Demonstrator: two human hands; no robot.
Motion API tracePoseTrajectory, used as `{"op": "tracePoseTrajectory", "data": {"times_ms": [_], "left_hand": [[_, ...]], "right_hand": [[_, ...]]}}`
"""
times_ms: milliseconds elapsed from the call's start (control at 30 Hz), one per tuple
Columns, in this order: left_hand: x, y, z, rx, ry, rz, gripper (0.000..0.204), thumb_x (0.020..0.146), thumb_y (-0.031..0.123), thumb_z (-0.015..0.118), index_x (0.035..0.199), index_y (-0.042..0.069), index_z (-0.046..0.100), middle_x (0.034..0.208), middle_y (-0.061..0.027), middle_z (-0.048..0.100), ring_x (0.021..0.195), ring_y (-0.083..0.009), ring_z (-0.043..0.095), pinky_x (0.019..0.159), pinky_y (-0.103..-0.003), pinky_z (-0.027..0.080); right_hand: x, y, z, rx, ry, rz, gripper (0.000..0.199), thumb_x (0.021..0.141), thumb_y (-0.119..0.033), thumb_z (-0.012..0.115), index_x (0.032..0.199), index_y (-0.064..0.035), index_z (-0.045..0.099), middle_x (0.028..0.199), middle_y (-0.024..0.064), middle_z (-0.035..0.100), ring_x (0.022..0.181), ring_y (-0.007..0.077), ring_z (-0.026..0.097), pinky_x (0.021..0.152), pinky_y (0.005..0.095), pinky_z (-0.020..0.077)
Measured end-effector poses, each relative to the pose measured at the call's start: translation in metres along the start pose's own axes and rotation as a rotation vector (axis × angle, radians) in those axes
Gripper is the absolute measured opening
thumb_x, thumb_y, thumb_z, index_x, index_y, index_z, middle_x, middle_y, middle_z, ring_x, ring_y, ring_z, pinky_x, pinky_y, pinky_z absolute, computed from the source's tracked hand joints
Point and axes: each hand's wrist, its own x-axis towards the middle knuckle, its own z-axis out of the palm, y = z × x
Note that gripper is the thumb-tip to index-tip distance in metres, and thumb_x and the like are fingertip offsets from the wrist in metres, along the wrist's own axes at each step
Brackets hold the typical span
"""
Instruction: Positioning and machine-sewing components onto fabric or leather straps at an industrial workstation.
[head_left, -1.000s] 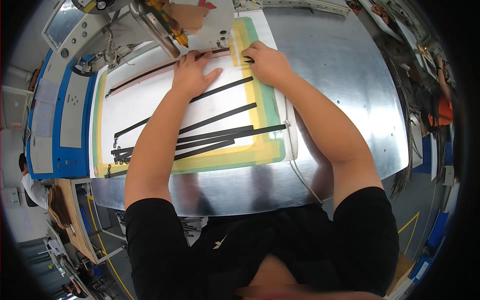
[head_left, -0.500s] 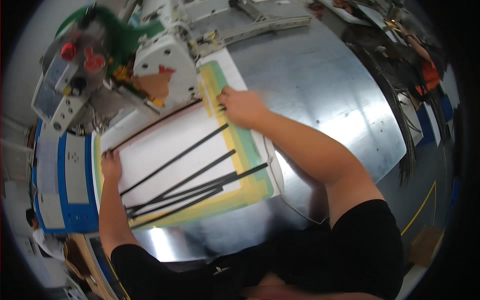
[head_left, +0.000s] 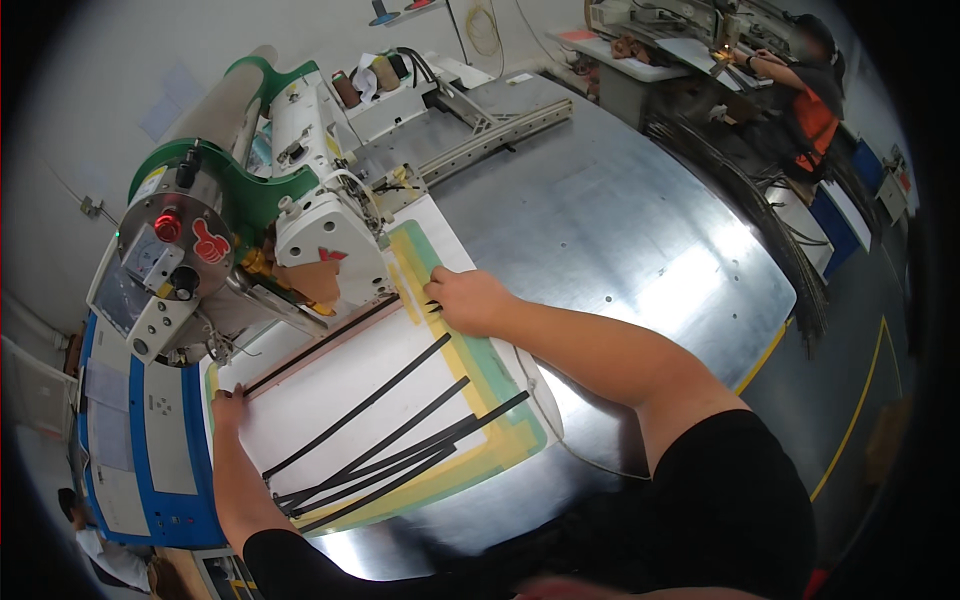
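The left hand (head_left: pixel 228 408) is resting at the left end of a long black strip (head_left: pixel 320 344), which is lying in a pinkish channel and running toward the right fingers; whether the left fingers are gripping it, I cannot tell. The right hand (head_left: pixel 470 302) is curling its fingers around a small dark pointed tool (head_left: pixel 434 307), mostly hidden, above the taped border (head_left: pixel 482 365) of a white board (head_left: pixel 318 398). Several loose black strips (head_left: pixel 357 406) are lying closer to the body than both hands' fingers. The metal bench (head_left: pixel 600 240) is extending rightward beyond the right fingers.
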Motion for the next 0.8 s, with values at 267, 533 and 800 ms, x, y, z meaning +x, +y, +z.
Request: {"op": "tracePoseTrajectory", "data": {"times_ms": [267, 533, 800], "left_hand": [[0.004, -0.010, -0.002, 0.051, -0.125, -0.225, 0.076, 0.101, 0.058, 0.063, 0.118, -0.015, 0.068, 0.115, -0.0321, 0.073, 0.109, -0.0465, 0.071, 0.095, -0.049, 0.056], [-0.026, -0.002, -0.049, -0.373, 0.194, -0.038, 0.050, 0.107, 0.039, 0.063, 0.084, -0.005, 0.067, 0.068, -0.0117, 0.061, 0.056, -0.0201, 0.053, 0.054, -0.038, 0.043], [-0.250, 0.010, -0.109, -0.744, 0.250, -0.133, 0.047, 0.108, 0.033, 0.063, 0.069, 0.011, 0.051, 0.056, 0.0016, 0.040, 0.050, -0.0091, 0.042, 0.049, -0.030, 0.032]], "right_hand": [[-0.002, -0.001, 0.002, -0.023, 0.024, -0.017, 0.026, 0.092, -0.008, 0.056, 0.114, -0.0042, 0.068, 0.121, 0.0140, 0.062, 0.096, 0.0345, 0.072, 0.083, 0.0463, 0.0597], [-0.003, -0.001, 0.015, -0.012, 0.038, -0.027, 0.026, 0.092, -0.009, 0.056, 0.114, -0.0066, 0.069, 0.119, 0.0132, 0.063, 0.095, 0.0348, 0.072, 0.083, 0.0466, 0.0593], [-0.013, 0.000, -0.009, 0.066, 0.044, -0.014, 0.037, 0.092, -0.025, 0.065, 0.126, -0.0096, 0.067, 0.117, 0.0141, 0.064, 0.099, 0.0362, 0.071, 0.088, 0.0471, 0.0584]]}}
